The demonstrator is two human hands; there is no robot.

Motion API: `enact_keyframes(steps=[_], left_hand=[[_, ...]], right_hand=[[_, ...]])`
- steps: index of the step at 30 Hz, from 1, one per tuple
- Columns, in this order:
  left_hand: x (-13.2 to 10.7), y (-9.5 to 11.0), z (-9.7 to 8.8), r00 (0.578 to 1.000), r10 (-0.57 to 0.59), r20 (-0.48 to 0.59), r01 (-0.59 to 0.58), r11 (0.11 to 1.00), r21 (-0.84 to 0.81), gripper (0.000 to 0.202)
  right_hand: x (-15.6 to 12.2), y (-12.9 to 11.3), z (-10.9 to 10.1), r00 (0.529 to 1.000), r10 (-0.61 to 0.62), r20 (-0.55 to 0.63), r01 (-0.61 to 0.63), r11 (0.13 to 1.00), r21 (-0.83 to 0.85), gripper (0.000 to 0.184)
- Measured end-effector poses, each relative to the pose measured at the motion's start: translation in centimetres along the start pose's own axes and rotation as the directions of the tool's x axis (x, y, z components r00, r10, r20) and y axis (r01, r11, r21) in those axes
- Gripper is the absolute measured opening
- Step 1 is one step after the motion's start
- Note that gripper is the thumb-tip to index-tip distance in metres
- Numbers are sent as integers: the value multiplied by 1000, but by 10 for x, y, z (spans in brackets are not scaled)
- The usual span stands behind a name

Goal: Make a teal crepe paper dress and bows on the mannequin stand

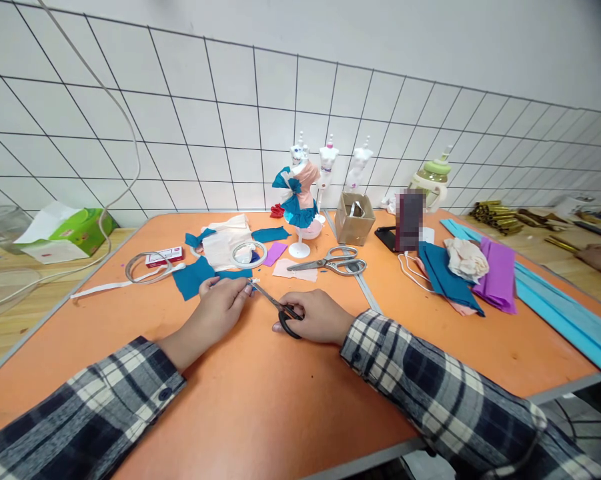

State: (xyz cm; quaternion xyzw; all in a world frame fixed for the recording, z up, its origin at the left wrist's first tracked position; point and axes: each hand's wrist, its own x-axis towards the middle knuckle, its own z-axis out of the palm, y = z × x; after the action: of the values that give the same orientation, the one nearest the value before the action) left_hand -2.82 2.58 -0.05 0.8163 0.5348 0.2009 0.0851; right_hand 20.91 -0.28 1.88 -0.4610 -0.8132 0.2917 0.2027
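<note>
My right hand (320, 316) has its fingers in the handles of small black-handled scissors (269, 297), whose blades point left. At the blade tips, my left hand (223, 303) pinches a small white-and-teal scrap (255, 283); its exact kind is too small to tell. Teal crepe paper pieces (195, 277) lie just behind my left hand, with a cream sheet (225, 240) and a white tape roll (249, 255) beyond. Large grey-handled scissors (337, 261) rest partly on a pale pink strip (283, 269). A mini dress form (300, 200) wears a pink-and-teal paper dress with a bow.
Bare white dress forms (363, 163) stand along the wall beside a small cardboard box (354, 219). A phone (409, 220), a green-lidded bottle (433, 179) and folded purple paper (495, 273) are to the right. A wire coil (130, 268) and red box (164, 257) lie left.
</note>
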Motion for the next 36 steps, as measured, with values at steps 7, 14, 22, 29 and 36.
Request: enact_keyframes(steps=[7,14,22,29,36], left_hand=[[1,1,-2,999,1,-32,3,995,101,34],[0,0,-2,998,-6,-59,14,992,124,34],[-2,0,-1,997,15,-78,-8,996,89,33],[-2,-1,0,998,27,-52,-24,997,71,34],[-2,4,-3,999,0,-51,4,996,84,35]], right_hand=[[1,1,0,1000,-2,-14,2,1000,6,29],[1,0,1,1000,-4,-21,4,1000,4,25],[0,0,1,998,55,14,-54,998,-15,33],[0,-1,2,999,36,1,-36,999,-9,29],[2,1,3,1000,0,-17,-1,1000,-5,26]])
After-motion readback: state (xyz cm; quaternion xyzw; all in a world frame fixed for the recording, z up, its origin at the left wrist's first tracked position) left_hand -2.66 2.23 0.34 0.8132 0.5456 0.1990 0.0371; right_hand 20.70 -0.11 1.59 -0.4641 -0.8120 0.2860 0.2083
